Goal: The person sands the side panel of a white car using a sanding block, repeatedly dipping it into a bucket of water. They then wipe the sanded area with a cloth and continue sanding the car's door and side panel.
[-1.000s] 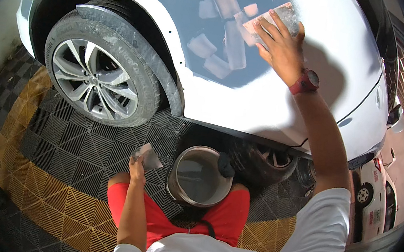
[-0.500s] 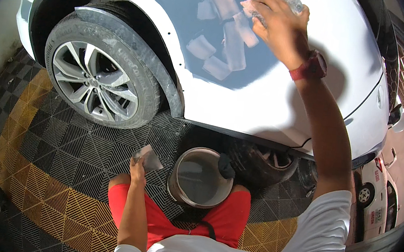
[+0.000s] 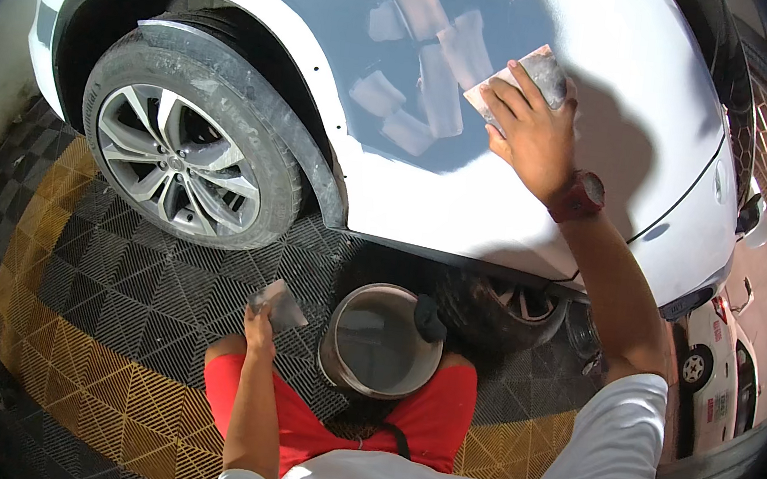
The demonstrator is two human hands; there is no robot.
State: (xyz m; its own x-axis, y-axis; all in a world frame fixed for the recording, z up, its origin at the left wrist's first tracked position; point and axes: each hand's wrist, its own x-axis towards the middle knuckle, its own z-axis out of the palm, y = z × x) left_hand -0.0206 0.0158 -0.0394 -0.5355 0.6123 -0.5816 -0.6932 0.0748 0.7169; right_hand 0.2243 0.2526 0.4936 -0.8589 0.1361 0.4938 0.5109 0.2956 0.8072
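My right hand (image 3: 535, 139), with a red watch at its wrist, is closed around a flat grey-and-pale sanding pad (image 3: 546, 74). It lies against the white car's side panel (image 3: 407, 195), at the right border of a matt grey patch (image 3: 513, 13). Several pale filler smears (image 3: 440, 90) show on that patch, left of the pad. Low over my lap, my left hand (image 3: 258, 327) pinches a thin, greyish, square-edged sheet (image 3: 287, 305), whose exact kind I cannot make out. It touches nothing else.
Between my knees stands a bucket (image 3: 323, 351) of greyish water, a dark cloth (image 3: 429, 317) over its rim. The car's wheel (image 3: 180, 160) is at left, and a loose tyre (image 3: 464, 320) lies beyond the bucket. Black and yellow floor tiles (image 3: 94, 367) surround me.
My right hand has moved down and slightly right over the panel with the sanding pad. My left hand and its sheet have hardly moved.
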